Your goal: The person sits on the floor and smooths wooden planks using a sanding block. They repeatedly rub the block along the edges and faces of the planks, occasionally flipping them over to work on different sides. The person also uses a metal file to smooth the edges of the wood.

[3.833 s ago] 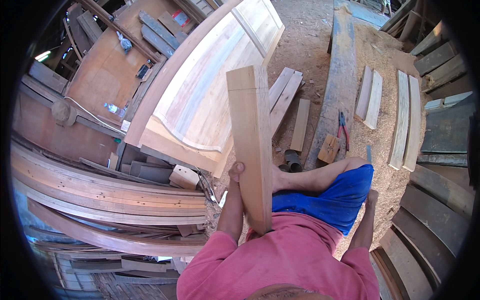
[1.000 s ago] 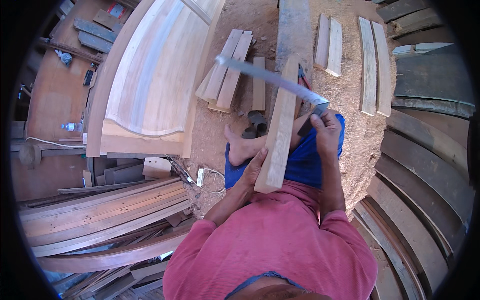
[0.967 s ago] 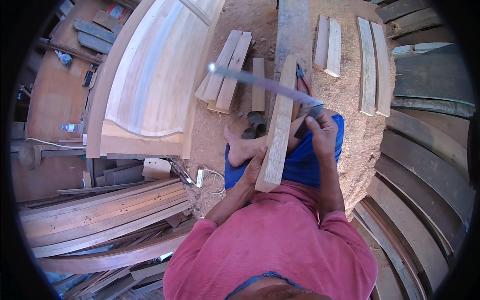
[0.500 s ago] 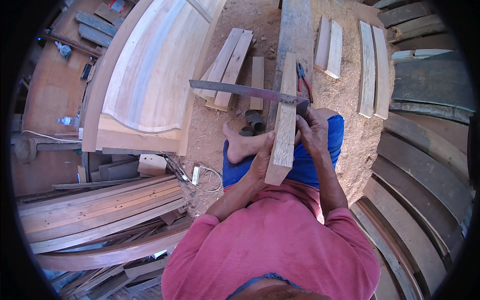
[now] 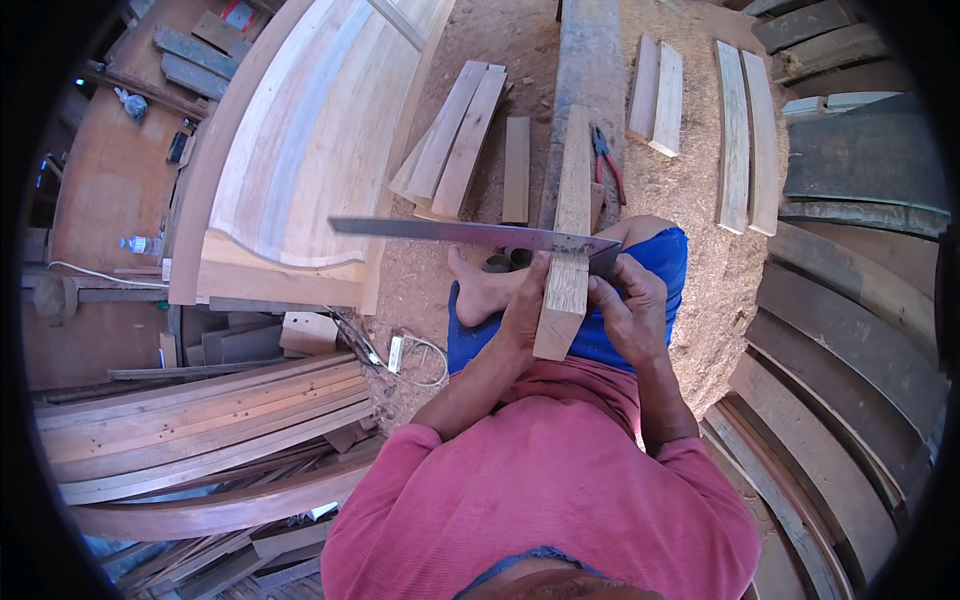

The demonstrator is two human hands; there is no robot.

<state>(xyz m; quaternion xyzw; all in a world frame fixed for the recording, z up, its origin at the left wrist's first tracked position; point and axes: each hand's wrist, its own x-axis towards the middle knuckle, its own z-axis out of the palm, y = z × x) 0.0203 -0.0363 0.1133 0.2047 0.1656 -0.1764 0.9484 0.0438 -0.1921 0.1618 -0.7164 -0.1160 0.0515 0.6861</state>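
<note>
A squared length of pale wood [image 5: 564, 305] points away from me over my lap, its far part on a long grey plank. My left hand [image 5: 524, 312] grips its left side near the close end, fingers partly hidden. Across the top face lies a try square [image 5: 440, 233], its long metal blade reaching out to the left. The square's dark stock sits along the wood's right side, and my right hand [image 5: 634, 300] pinches it between thumb and fingers. Pliers with red handles [image 5: 607, 163] rest on the plank beyond my right hand.
The grey plank [image 5: 597, 60] runs away ahead. Loose wood pieces [image 5: 462, 130] lie left of it, others [image 5: 655, 95] to the right on sawdust. A large wooden panel [image 5: 300, 150] stands at left. Stacked boards [image 5: 210, 420] fill the lower left; more [image 5: 840, 350] line the right.
The try square has slid along the wood toward me, and its blade sticks out further left. My right hand has come closer with it; my left hand has shifted slightly along the wood.
</note>
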